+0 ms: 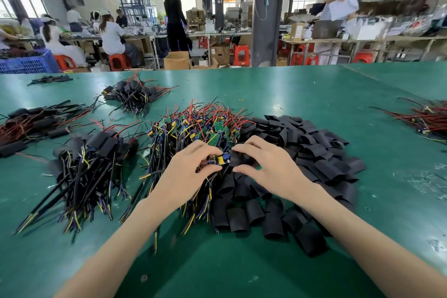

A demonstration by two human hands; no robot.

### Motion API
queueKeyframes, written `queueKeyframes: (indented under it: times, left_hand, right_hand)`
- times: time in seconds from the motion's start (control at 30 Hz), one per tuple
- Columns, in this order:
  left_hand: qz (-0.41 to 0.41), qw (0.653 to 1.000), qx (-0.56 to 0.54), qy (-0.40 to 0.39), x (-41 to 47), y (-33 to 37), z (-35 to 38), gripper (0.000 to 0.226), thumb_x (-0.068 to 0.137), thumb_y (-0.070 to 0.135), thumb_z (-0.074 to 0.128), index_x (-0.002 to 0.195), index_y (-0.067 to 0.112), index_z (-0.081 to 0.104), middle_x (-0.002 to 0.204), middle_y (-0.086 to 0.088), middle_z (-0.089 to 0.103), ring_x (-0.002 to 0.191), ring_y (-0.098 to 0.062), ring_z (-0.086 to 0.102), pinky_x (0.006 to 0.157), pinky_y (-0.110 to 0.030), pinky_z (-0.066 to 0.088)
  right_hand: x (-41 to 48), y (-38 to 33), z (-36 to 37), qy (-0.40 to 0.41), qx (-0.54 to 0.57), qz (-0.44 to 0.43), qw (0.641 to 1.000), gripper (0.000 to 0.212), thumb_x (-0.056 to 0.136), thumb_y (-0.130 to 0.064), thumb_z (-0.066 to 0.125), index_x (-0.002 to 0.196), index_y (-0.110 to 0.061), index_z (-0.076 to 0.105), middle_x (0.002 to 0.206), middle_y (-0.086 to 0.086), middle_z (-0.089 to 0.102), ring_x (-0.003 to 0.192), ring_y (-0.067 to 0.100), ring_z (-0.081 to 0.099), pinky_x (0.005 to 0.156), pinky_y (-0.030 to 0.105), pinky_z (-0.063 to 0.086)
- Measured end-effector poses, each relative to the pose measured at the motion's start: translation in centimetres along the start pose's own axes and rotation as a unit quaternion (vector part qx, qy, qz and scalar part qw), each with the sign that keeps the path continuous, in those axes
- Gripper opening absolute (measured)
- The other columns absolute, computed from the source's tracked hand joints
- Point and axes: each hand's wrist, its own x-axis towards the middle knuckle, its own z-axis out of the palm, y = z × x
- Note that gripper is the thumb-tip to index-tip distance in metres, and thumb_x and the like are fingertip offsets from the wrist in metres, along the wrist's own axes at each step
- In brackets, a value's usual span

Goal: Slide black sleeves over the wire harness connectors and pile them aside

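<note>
A small circuit board with a yellow part and thin coloured wires (220, 160) is in the middle of the view, pinched between the curled thumb and fingers of the left hand (191, 167). Just beside its end, a flat black tube sleeve (239, 159) is pinched between the thumb and forefinger of the right hand (268, 164), whose other fingers are loosely bent. Both hands are above a heap of bare boards with red and black wires (200, 126). To the right lies a heap of loose black sleeves (309, 152), to the left a pile of sleeved harnesses (92, 159), all on the green table (290, 89).
</note>
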Motion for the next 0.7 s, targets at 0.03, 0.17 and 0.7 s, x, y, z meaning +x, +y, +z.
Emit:
queueKeyframes:
  times: [0.03,0.17,0.7]
  left_hand:
    - [0.005,1.0,0.002,0.001,0.05,0.03,-0.04,0.023,0.081,0.013,0.073,0.103,0.015,0.068,0.096,0.008,0.056,0.077,-0.002,0.054,0.078,-0.009,0.04]
    - [0.012,1.0,0.011,0.008,-0.03,0.01,0.1,0.023,0.079,0.009,0.074,0.101,0.013,0.07,0.092,0.009,0.052,0.077,-0.005,0.054,0.078,-0.007,0.038]
    - [-0.016,0.997,-0.049,0.055,-0.14,0.64,0.81,0.041,0.078,-0.003,0.07,0.114,0.015,0.063,0.084,0.007,0.065,0.082,0.006,0.058,0.079,-0.001,0.039]
  right_hand:
    - [0.01,0.04,0.02,-0.002,0.009,0.003,1.0,0.041,0.084,-0.04,0.065,0.121,-0.021,0.059,0.11,-0.002,0.056,0.087,0.022,0.059,0.076,0.04,0.05]
    - [0.01,-0.04,0.11,-0.022,0.034,-0.026,0.999,0.042,0.083,-0.035,0.068,0.12,-0.017,0.06,0.108,-0.001,0.056,0.088,0.021,0.058,0.077,0.04,0.05]
    - [-0.15,-0.35,0.8,0.004,0.05,-0.056,0.997,0.039,0.085,-0.029,0.067,0.119,-0.011,0.061,0.107,0.004,0.056,0.089,0.025,0.058,0.076,0.044,0.05]
